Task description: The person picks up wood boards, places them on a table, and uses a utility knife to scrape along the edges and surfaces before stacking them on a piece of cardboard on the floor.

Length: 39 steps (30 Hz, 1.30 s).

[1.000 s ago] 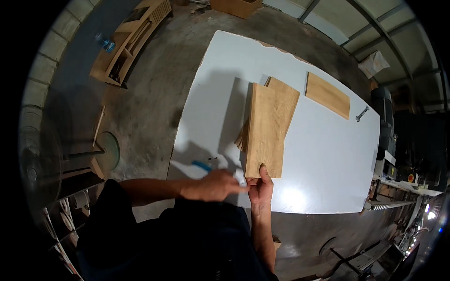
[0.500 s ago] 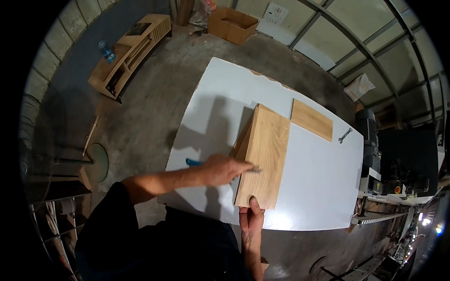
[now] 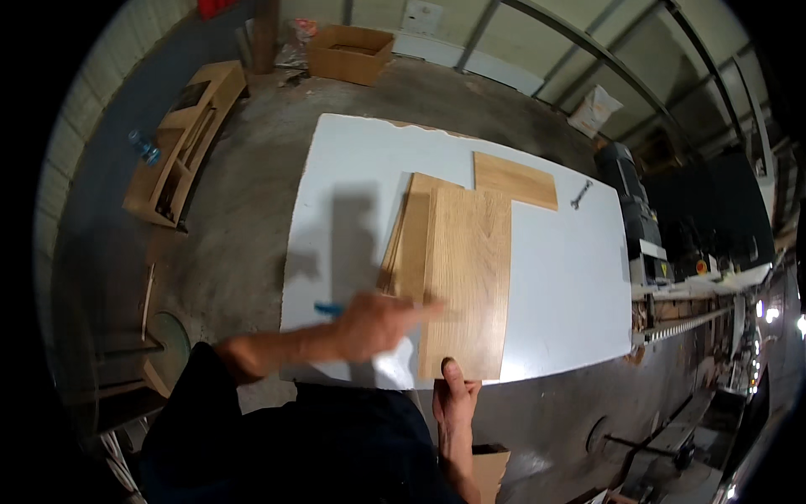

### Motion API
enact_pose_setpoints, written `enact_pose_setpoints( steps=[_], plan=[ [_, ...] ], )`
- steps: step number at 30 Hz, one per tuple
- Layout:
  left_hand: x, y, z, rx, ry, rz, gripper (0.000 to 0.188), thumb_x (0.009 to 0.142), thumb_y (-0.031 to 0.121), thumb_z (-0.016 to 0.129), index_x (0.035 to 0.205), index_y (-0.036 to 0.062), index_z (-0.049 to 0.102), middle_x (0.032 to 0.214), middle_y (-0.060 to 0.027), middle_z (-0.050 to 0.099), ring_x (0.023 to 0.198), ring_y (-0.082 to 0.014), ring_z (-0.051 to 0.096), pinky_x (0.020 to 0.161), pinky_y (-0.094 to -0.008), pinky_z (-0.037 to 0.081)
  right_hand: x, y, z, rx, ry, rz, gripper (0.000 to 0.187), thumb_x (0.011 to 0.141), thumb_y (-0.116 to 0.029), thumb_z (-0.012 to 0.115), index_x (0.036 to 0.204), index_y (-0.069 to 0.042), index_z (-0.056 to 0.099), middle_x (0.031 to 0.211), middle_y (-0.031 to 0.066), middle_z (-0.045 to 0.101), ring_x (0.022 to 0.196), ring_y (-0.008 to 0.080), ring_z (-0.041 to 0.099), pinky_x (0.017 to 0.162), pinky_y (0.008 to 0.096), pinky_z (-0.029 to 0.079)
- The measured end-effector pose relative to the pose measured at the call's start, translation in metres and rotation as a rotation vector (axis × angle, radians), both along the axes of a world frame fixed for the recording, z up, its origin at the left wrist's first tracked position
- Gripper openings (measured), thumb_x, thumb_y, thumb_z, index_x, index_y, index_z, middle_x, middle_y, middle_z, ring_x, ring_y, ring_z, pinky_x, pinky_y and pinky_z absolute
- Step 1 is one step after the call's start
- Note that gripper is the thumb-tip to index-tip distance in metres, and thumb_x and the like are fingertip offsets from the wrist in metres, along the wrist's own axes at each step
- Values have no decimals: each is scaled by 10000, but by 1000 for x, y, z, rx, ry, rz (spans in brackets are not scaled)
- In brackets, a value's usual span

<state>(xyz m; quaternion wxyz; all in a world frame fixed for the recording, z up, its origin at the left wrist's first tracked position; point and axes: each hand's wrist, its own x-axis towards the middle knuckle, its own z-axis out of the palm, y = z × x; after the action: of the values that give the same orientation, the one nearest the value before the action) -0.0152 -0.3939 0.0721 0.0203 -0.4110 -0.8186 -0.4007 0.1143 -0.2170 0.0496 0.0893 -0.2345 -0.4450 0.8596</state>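
Note:
A rectangular wood-grain board (image 3: 470,260) extends from the near edge of the white table, its near end gripped by my right hand (image 3: 455,395), thumb on top and fingers underneath. My left hand (image 3: 378,326) is closed around a slim blue-handled tool (image 3: 328,309) and reaches over the board's left long edge. The tool's far end is smeared by motion, so its kind is unclear. More boards (image 3: 411,235) lie partly under the held one, sticking out on its left.
The white table (image 3: 571,286) also bears a smaller wood panel (image 3: 516,179) and a wrench (image 3: 581,194). Machinery (image 3: 642,218) stands by its right side. Beyond are a cardboard box (image 3: 348,55), a white sack (image 3: 594,111) and a low wooden cabinet (image 3: 159,172) with a bottle (image 3: 144,147).
The view has shifted. The held board now sits straighter and farther right over the others, uncovering more of the boards beneath. My left hand has moved slightly back toward the board's left edge.

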Motion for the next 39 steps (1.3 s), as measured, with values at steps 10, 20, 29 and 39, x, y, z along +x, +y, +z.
enact_pose_setpoints(
  steps=[10,20,29,39],
  plan=[
    [20,15,-2,90,-94,42,394,870,48,543,1252,106,623,598,-96,591,457,-202,550,443,-328,450,21,2,-6,-86,103,-4,510,843,-73,703,1304,-39,487,1208,77,604,1086,193,591,940,361,479],
    [-116,32,30,432,-209,322,389,903,164,607,1269,33,591,655,-90,602,529,-119,531,490,-262,439,62,17,19,-45,134,-12,610,821,-84,735,1352,-33,440,1249,80,572,1116,197,569,967,363,457],
    [-60,89,44,543,-1021,39,174,829,155,733,824,19,625,726,-32,595,632,-86,565,516,-219,429,74,54,1,-61,130,-90,562,811,-117,756,1290,-55,469,998,23,613,801,125,590,637,258,483],
    [-50,102,48,406,-732,121,372,924,220,589,1197,-34,582,1010,-141,600,884,-193,601,659,-311,492,77,71,0,-150,182,-97,689,791,-145,771,1368,-33,412,1267,87,561,1147,221,567,948,367,498]
  ],
)
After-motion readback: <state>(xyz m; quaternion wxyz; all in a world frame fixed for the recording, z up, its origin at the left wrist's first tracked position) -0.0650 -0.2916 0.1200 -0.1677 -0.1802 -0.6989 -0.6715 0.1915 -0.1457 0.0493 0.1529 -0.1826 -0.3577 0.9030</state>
